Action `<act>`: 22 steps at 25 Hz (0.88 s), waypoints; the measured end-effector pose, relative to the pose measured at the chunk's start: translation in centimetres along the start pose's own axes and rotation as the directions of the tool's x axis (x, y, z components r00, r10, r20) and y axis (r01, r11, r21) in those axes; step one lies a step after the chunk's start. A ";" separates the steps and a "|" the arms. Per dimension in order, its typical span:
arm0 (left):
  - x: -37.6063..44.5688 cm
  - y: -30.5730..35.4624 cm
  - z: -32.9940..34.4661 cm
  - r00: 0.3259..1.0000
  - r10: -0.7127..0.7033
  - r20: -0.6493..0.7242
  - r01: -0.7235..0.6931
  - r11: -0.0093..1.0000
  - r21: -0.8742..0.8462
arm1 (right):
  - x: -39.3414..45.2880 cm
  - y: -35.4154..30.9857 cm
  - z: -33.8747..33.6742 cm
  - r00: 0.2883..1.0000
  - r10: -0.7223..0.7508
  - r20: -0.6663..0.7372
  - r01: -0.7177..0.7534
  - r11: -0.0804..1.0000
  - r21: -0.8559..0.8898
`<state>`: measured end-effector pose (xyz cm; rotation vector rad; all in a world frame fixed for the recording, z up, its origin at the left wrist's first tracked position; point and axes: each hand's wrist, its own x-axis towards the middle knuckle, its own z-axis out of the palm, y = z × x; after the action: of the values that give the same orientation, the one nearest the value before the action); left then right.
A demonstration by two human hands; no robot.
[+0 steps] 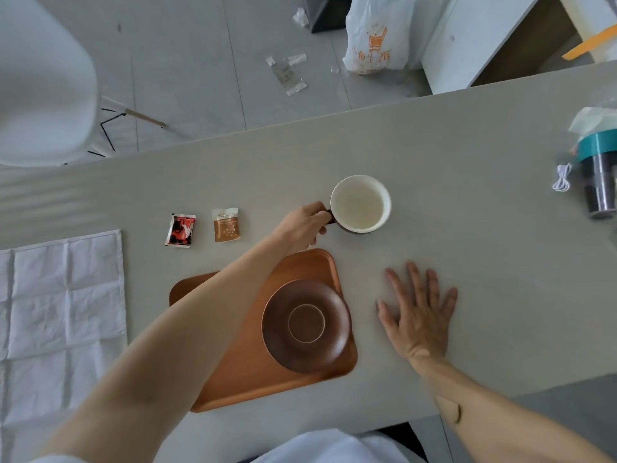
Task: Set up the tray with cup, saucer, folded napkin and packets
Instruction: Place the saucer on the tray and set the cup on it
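Note:
A brown cup [360,203] with a white inside stands on the table beyond the tray. My left hand [303,225] reaches across the tray and pinches the cup's handle. The wooden tray [240,372] lies near the front edge, with a dark brown saucer [306,325] on its right half. My right hand [419,312] lies flat and open on the table just right of the tray. A red-and-black packet [180,230] and a brown packet [226,224] lie side by side left of the cup. An unfolded white napkin [60,315] is spread at the far left.
At the table's right end stand a dark cylinder with a teal band [599,175] and a coiled white cable [562,178]. Beyond the table are a white chair [43,81], a plastic bag [377,35] and scraps of litter on the floor.

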<state>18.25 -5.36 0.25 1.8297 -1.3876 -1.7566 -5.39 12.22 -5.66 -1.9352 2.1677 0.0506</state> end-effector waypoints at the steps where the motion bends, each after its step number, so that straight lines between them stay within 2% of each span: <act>1: 0.0 -0.2 0.2 1.000 0.008 -0.014 -0.008 1.000 -0.017 | 0.0 0.0 0.0 1.000 -0.001 -0.006 0.001 1.000 -0.003; 5: -1.1 -0.9 0.0 0.995 0.090 -0.042 -0.089 0.996 0.018 | 0.2 0.2 0.3 1.000 0.010 -0.013 -0.010 1.000 -0.007; 9: -5.1 -2.2 -1.9 0.987 0.145 -0.066 -0.147 0.988 -0.040 | 0.2 0.5 0.8 1.000 0.022 -0.005 -0.022 0.999 -0.031; 16: -13.6 -7.7 -4.5 0.988 0.154 -0.020 -0.153 0.988 0.008 | 0.2 0.7 0.8 1.000 0.010 -0.011 -0.010 1.000 -0.019; 22: -17.5 -10.7 -3.5 0.991 0.112 0.078 -0.118 0.990 0.076 | 0.1 0.6 1.0 0.999 0.015 -0.037 -0.015 1.000 0.008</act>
<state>29.24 11.80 4.42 1.7019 -1.5801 -1.7498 -5.86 12.40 -6.71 -1.9315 2.2027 0.0088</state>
